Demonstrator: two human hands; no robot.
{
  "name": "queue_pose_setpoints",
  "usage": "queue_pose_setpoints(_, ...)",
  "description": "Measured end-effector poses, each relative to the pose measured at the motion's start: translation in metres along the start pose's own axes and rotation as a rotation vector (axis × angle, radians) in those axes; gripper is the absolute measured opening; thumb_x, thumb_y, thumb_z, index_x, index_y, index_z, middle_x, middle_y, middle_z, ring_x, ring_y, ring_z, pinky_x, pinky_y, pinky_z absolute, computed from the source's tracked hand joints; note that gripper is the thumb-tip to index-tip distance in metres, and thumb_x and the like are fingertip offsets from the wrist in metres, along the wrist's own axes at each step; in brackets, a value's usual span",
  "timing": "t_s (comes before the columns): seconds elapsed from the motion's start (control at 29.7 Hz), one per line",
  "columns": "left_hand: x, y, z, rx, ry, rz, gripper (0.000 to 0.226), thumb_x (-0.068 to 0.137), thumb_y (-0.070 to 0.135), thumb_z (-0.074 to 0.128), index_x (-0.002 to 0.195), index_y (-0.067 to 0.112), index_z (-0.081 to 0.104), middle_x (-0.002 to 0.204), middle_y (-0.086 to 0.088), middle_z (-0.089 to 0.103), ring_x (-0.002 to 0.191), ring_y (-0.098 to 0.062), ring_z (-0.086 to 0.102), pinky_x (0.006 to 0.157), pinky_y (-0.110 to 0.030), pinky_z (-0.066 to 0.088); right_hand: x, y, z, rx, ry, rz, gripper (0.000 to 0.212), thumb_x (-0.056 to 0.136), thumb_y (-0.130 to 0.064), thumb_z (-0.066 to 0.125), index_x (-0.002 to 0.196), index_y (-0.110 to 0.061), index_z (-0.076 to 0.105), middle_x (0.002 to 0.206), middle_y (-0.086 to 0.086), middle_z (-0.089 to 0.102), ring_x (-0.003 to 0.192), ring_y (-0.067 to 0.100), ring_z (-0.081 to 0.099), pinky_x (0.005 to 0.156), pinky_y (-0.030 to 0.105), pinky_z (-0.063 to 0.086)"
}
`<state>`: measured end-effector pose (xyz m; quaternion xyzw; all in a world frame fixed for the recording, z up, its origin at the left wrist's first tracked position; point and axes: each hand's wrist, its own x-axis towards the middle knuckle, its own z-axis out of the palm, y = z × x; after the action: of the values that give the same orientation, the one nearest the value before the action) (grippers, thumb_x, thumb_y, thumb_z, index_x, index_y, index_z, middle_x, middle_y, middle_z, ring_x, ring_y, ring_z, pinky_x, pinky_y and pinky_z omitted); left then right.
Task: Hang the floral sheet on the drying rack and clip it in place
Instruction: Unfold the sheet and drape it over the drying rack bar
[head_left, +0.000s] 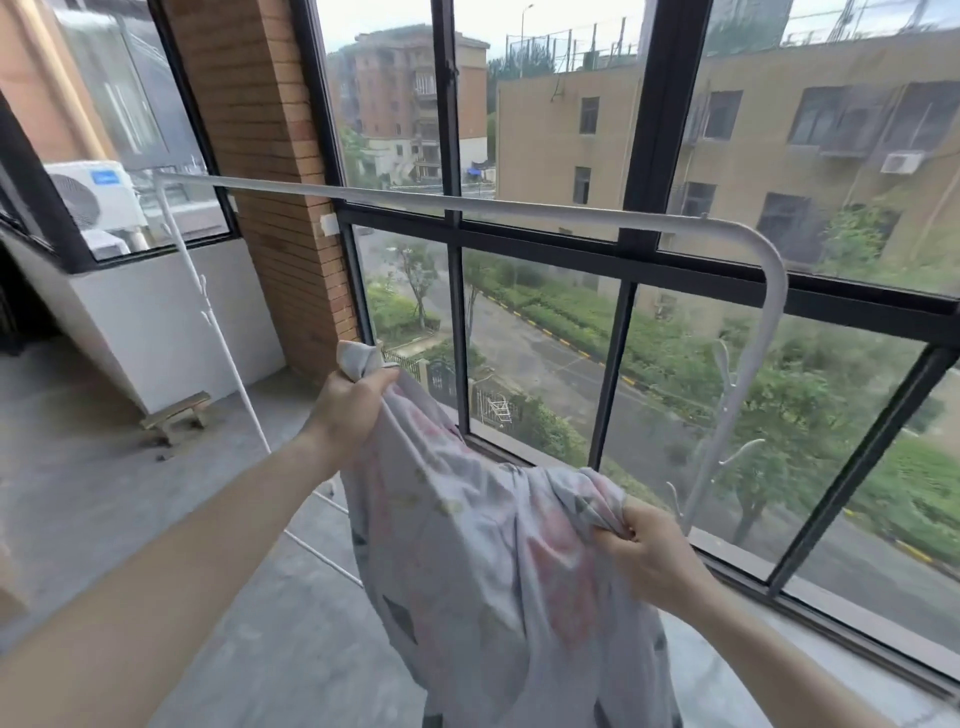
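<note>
- My left hand grips a bunched corner of the floral sheet, fingers curled round it, held up in front of the window.
- My right hand pinches another gather of the same edge, lower and nearer to me, so the cloth sags between the two grips and hangs in folds toward the floor.
- The sheet is wholly below the top bar of the drying rack and touches no part of it that I can see.
- I judge the step in hand to be lifting the edge over that bar. To do it well I would draw my hands apart first, so the edge runs taut, then raise both above the bar and lay the cloth across evenly.
- The bar curves down at its right end; I would keep the cloth on the straight run so it does not slide off.
- I see no clips in view, so clipping must wait.
</note>
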<state>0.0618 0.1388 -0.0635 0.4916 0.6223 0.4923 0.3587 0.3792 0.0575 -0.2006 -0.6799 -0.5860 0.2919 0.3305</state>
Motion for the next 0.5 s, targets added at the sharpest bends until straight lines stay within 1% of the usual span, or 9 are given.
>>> queue_pose_setpoints(0.03, 0.009, -0.002, -0.006, 0.029, 0.001, 0.021, 0.027, 0.098, 0.032, 0.066, 0.078, 0.014, 0.062, 0.075, 0.001, 0.058, 0.072, -0.014, 0.056, 0.064, -0.026, 0.043, 0.003, -0.004, 0.005, 0.001, -0.022, -0.001, 0.031, 0.088, -0.036, 0.066, 0.063, -0.022, 0.056, 0.06, -0.013, 0.057, 0.059, 0.006, 0.044, 0.057, 0.033, 0.041)
queue_pose_setpoints(0.07, 0.019, -0.005, -0.015, 0.071, 0.003, 0.05, 0.028, 0.097, 0.033, 0.066, 0.078, 0.013, 0.063, 0.074, 0.001, 0.057, 0.072, -0.014, 0.056, 0.065, -0.027, 0.043, 0.008, -0.01, 0.015, -0.013, -0.027, -0.023, 0.034, 0.088, -0.029, 0.065, 0.058, -0.025, 0.05, 0.056, -0.014, 0.048, 0.057, 0.005, 0.04, 0.056, 0.029, 0.036)
queue_pose_setpoints(0.1, 0.028, -0.007, -0.023, 0.13, 0.006, 0.08, 0.029, 0.097, 0.034, 0.066, 0.078, 0.012, 0.064, 0.073, 0.001, 0.057, 0.07, -0.013, 0.055, 0.066, -0.025, 0.043, 0.011, -0.016, 0.024, -0.035, -0.021, -0.04, 0.039, 0.088, -0.023, 0.065, 0.056, -0.025, 0.043, 0.054, -0.014, 0.042, 0.056, 0.004, 0.036, 0.054, 0.024, 0.031)
queue_pose_setpoints(0.13, 0.034, -0.008, -0.03, 0.192, 0.002, 0.109, 0.031, 0.097, 0.034, 0.066, 0.078, 0.01, 0.064, 0.073, 0.0, 0.058, 0.068, -0.011, 0.054, 0.066, -0.024, 0.042, 0.013, -0.022, 0.031, -0.048, -0.016, -0.04, 0.04, 0.088, -0.021, 0.065, 0.056, -0.024, 0.041, 0.054, -0.014, 0.039, 0.054, 0.003, 0.035, 0.052, 0.023, 0.03)
queue_pose_setpoints(0.2, 0.051, -0.013, -0.048, 0.299, -0.03, 0.174, 0.035, 0.098, 0.033, 0.066, 0.075, 0.006, 0.065, 0.071, -0.002, 0.059, 0.063, -0.01, 0.053, 0.063, -0.025, 0.042, 0.02, -0.036, 0.049, -0.034, 0.014, -0.001, 0.036, 0.088, -0.021, 0.067, 0.059, -0.016, 0.046, 0.055, -0.013, 0.043, 0.054, 0.005, 0.037, 0.052, 0.024, 0.031)
queue_pose_setpoints(0.27, 0.071, -0.018, -0.07, 0.375, -0.093, 0.223, 0.043, 0.098, 0.034, 0.065, 0.065, 0.009, 0.059, 0.067, -0.003, 0.058, 0.061, -0.016, 0.053, 0.061, -0.03, 0.041, 0.027, -0.056, 0.067, -0.035, 0.05, 0.027, 0.031, 0.089, -0.022, 0.069, 0.068, -0.004, 0.056, 0.058, -0.009, 0.046, 0.054, 0.008, 0.037, 0.05, 0.025, 0.03)
queue_pose_setpoints(0.34, 0.097, -0.026, -0.094, 0.422, -0.14, 0.238, 0.048, 0.099, 0.038, 0.064, 0.059, 0.014, 0.053, 0.067, -0.001, 0.058, 0.067, -0.019, 0.056, 0.067, -0.031, 0.043, 0.037, -0.073, 0.085, -0.052, 0.107, 0.029, 0.034, 0.09, -0.026, 0.07, 0.075, 0.003, 0.059, 0.06, -0.005, 0.047, 0.055, 0.011, 0.037, 0.05, 0.027, 0.028)
queue_pose_setpoints(0.44, 0.131, -0.04, -0.128, 0.438, -0.135, 0.207, 0.043, 0.097, 0.043, 0.064, 0.068, 0.011, 0.065, 0.081, -0.004, 0.067, 0.083, -0.025, 0.064, 0.076, -0.033, 0.046, 0.048, -0.091, 0.111, -0.073, 0.181, 0.059, 0.033, 0.089, -0.029, 0.072, 0.077, 0.0, 0.065, 0.059, 0.001, 0.056, 0.056, 0.013, 0.045, 0.053, 0.032, 0.035)
queue_pose_setpoints(0.5, 0.15, -0.048, -0.149, 0.4, -0.107, 0.185, 0.041, 0.097, 0.042, 0.065, 0.08, 0.005, 0.072, 0.086, -0.007, 0.071, 0.085, -0.026, 0.066, 0.076, -0.034, 0.048, 0.052, -0.102, 0.129, -0.062, 0.229, 0.088, 0.026, 0.088, -0.026, 0.074, 0.075, -0.003, 0.069, 0.064, 0.007, 0.066, 0.058, 0.015, 0.052, 0.055, 0.031, 0.039)
